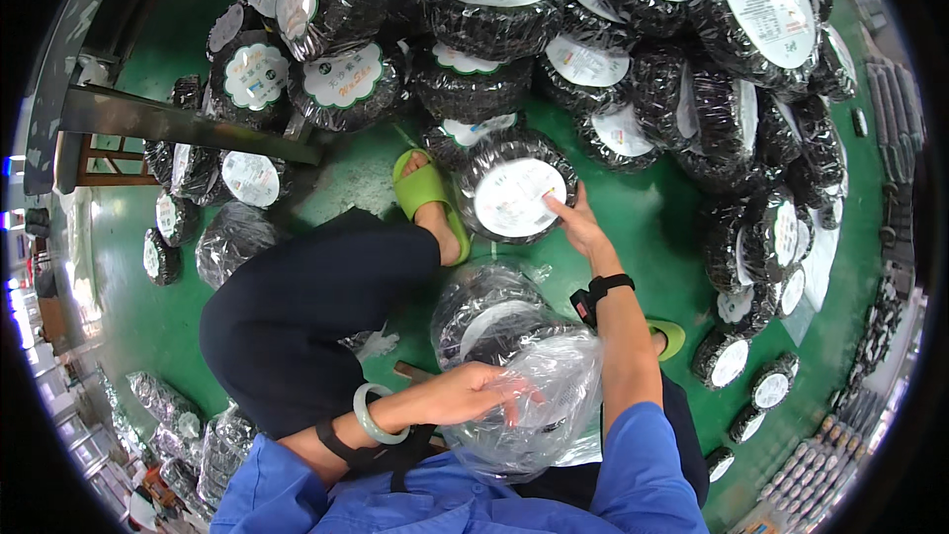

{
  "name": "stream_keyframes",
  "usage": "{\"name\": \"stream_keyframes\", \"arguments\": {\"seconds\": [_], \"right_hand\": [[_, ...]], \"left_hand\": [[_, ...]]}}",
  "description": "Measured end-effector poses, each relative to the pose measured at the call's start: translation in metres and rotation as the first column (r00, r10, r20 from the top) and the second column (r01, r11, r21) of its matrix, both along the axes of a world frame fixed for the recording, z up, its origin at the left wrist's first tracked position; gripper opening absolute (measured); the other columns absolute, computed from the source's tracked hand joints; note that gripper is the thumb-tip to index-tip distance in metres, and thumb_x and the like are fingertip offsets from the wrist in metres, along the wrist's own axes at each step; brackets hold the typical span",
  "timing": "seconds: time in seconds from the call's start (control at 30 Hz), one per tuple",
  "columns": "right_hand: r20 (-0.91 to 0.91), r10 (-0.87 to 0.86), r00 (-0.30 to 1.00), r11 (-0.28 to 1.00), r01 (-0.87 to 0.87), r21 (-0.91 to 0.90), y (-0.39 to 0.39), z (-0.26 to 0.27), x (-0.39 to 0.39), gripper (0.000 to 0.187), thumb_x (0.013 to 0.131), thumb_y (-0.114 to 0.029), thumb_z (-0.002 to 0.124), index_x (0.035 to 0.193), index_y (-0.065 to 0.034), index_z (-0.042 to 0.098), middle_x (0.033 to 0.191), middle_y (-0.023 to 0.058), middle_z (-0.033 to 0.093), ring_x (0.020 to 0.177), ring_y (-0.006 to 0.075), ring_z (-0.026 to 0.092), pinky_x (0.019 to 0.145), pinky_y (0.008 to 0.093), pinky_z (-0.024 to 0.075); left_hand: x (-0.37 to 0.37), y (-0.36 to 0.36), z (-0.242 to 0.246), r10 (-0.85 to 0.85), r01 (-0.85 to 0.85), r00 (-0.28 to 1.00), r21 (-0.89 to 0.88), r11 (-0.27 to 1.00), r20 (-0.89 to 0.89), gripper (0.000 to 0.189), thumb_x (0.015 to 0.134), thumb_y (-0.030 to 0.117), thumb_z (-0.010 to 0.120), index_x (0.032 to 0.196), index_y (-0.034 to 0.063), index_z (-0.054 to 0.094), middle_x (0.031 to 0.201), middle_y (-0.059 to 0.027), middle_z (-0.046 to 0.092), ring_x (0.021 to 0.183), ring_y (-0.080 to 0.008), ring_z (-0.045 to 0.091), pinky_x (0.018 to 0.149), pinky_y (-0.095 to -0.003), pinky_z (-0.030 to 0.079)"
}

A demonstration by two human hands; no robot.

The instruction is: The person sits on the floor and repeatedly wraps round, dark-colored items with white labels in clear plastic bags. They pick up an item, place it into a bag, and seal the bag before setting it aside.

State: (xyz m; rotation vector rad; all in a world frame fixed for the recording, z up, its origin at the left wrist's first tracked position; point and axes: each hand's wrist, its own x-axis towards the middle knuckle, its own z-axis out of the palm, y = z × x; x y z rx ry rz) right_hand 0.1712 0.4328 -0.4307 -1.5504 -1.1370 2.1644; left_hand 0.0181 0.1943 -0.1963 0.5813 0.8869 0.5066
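My right hand (pixel 582 222) grips the right edge of a round, film-wrapped black cake (pixel 482 163), apparently dried seaweed. My thumb rests on its white oval label (pixel 519 196), which bears writing. Between my legs stands a large clear plastic bag (pixel 549 378) with similar black cakes (pixel 489 300) inside. My left hand (pixel 482 393) holds the bag's loose film, and its fingertips show through the plastic. The cake in my right hand is apart from the bag, beyond its far end. What lies under the crumpled film near my lap is partly hidden.
A heap of wrapped black cakes (pixel 474 22) spans the far side and continues down the right (pixel 741 237). A metal frame bar (pixel 185 122) juts in from the left. Silvery wrapped packs (pixel 222 452) lie at lower left. My green slippers (pixel 426 196) stand on the green floor (pixel 630 237).
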Motion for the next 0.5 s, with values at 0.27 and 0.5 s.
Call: {"name": "stream_keyframes", "arguments": {"seconds": [0.27, 0.5], "right_hand": [[-0.267, -0.338, 0.903, 0.899, 0.393, 0.191, -0.040, 0.188, 0.092, 0.051, 0.090, -0.031, 0.060, 0.127, 0.0019, 0.051, 0.123, 0.0117, 0.061, 0.112, 0.0217, 0.059, 0.098, 0.0362, 0.0458], [0.607, 0.101, 0.789, 0.054, -0.613, 0.788, -0.234, 0.375, 0.152, 0.070, 0.062, -0.026, 0.079, 0.125, -0.0030, 0.058, 0.101, 0.0162, 0.062, 0.082, 0.0308, 0.063, 0.072, 0.0373, 0.0522]], "left_hand": [[0.000, -0.001, 0.029, 0.376, -0.313, 0.892, -0.255, 0.915, 0.251, 0.045, 0.104, 0.036, 0.039, 0.130, 0.0026, 0.056, 0.085, 0.0009, 0.057, 0.059, -0.0022, 0.038, 0.049, -0.0166, 0.032], [0.023, -0.011, 0.064, 0.568, -0.496, 0.817, 0.377, 0.782, -0.103, 0.024, 0.097, 0.019, 0.054, 0.112, 0.0069, 0.068, 0.066, 0.0034, 0.057, 0.058, -0.0059, 0.052, 0.056, -0.0237, 0.045]]}}
